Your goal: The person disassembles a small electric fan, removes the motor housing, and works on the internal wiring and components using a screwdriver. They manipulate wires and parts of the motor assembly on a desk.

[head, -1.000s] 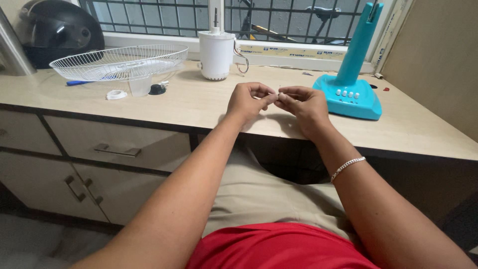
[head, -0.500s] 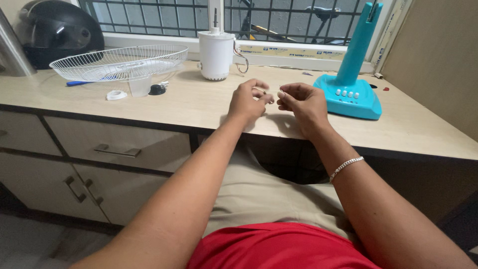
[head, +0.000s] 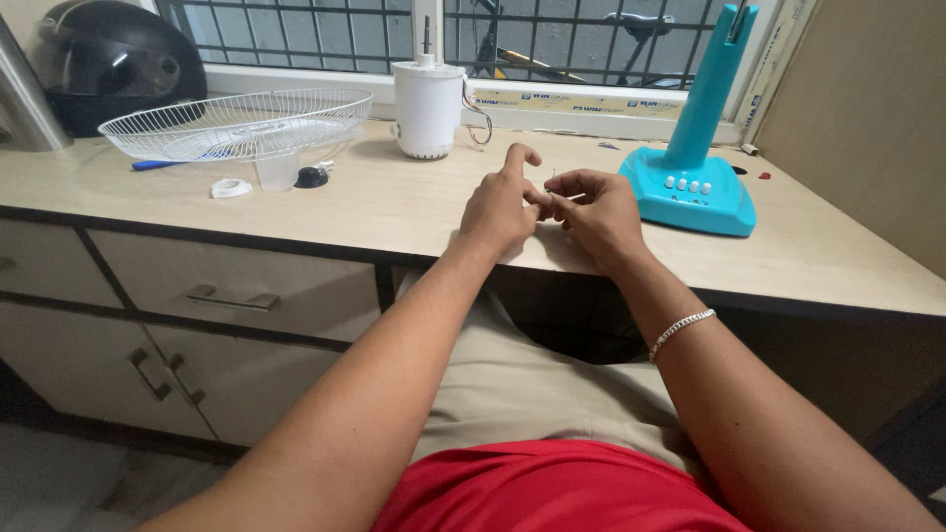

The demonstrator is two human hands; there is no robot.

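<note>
Far left: there's a glossy black helmet [head: 118, 59] parked in the upper left corner of the frame, on the pale wooden desk [head: 394, 202].
Left of centre: a white wire fan guard [head: 236, 120] lies flat on the desk, with a blue pen [head: 158, 165] poking out under its left edge, and a small white ring [head: 231, 188], a clear plastic cup [head: 277, 169] and a little black cap [head: 311, 177] just in front of it.
Top centre: a white cylindrical motor housing [head: 428, 108] stands upright near the window, loose wires hanging off its right side.
Your left hand [head: 501, 205]: mid-frame, loosely curled, index finger sticking up, thumb side meeting your other hand.
The thing you're working on: a tiny thin metal pin or wire [head: 551, 183], right between your two hands at centre frame, just above the desk. Too small to say exactly what it is.
Your right hand [head: 596, 207]: fingers pinched together around that little piece, touching your left hand. A silver chain bracelet [head: 682, 326] sits on that wrist.
Right: a turquoise plastic fan base with an upright stem [head: 695, 167] stands just beside your right hand, upper right of the frame.
</note>
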